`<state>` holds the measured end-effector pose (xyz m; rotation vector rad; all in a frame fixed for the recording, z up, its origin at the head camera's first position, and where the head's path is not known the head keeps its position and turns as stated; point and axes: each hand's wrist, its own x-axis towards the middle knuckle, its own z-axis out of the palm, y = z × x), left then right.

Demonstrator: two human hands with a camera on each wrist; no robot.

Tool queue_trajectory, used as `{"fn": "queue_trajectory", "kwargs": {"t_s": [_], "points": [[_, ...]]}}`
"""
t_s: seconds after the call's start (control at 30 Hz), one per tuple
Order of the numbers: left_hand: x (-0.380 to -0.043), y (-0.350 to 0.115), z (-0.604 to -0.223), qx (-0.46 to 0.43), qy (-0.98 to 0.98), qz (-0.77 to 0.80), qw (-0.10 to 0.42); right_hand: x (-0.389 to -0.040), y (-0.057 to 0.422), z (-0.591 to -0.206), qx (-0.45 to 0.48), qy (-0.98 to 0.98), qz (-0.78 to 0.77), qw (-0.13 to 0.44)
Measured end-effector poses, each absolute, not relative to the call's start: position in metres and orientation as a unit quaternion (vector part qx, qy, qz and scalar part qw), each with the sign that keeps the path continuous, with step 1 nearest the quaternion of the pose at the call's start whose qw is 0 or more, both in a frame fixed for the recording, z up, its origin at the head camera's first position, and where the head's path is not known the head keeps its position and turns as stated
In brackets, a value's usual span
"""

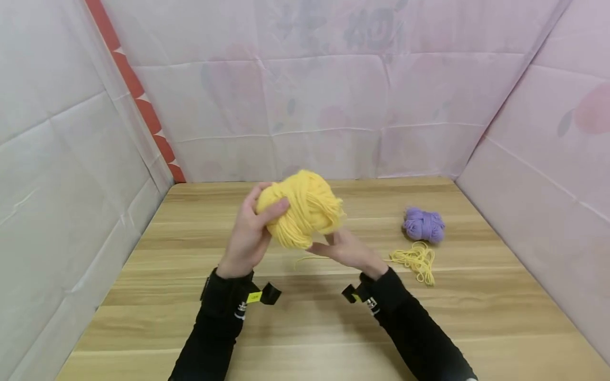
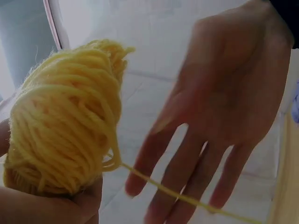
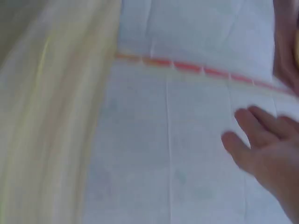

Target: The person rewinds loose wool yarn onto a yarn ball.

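Observation:
A thick ball of yellow yarn (image 1: 305,209) is held up above the table. My left hand (image 1: 248,230) grips it at its left side, the thumb lying across the front. Close by the ball's lower right is my right hand (image 1: 350,250), its fingers extended. In the left wrist view the right hand (image 2: 224,102) shows straight, spread fingers beside the yarn ball (image 2: 65,121). A single strand (image 2: 187,198) runs from the ball past those fingers. The right wrist view has the right hand (image 3: 268,149) at its edge, with blur at the left.
On the wooden table (image 1: 181,317), a loose tangle of yellow yarn (image 1: 416,260) lies to the right. Behind it sits a purple yarn ball (image 1: 424,225). Pale sheet walls (image 1: 324,106) enclose the table at the back and both sides.

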<state>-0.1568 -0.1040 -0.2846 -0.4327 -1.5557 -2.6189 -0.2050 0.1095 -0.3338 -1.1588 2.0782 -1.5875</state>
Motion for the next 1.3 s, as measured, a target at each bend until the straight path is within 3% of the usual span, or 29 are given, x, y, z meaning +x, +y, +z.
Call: {"fn": "queue_trajectory", "kwargs": {"t_s": [0.13, 0.5, 0.63, 0.93, 1.1, 1.3], "points": [[-0.158, -0.094, -0.287, -0.128, -0.53, -0.838, 0.035, -0.199, 0.099, -0.341, -0.394, 0.664, -0.624, 0.117], [-0.165, -0.106, -0.296, -0.042, -0.595, -0.766, 0.241, -0.192, 0.117, -0.324, -0.43, 0.755, -0.494, 0.042], [-0.168, -0.104, -0.301, -0.04, -0.688, -0.673, 0.269, -0.183, 0.122, -0.315, -0.458, 0.765, -0.452, 0.005], [-0.167, -0.091, -0.303, -0.251, -0.834, -0.457, 0.179, -0.177, 0.136, -0.299, -0.481, 0.735, -0.473, -0.071], [-0.161, -0.087, -0.302, -0.359, -0.82, -0.437, 0.084, -0.181, 0.143, -0.295, -0.459, 0.725, -0.503, -0.101], [-0.152, -0.084, -0.295, -0.408, -0.768, -0.493, -0.009, -0.187, 0.146, -0.296, -0.443, 0.711, -0.533, -0.12]]}}
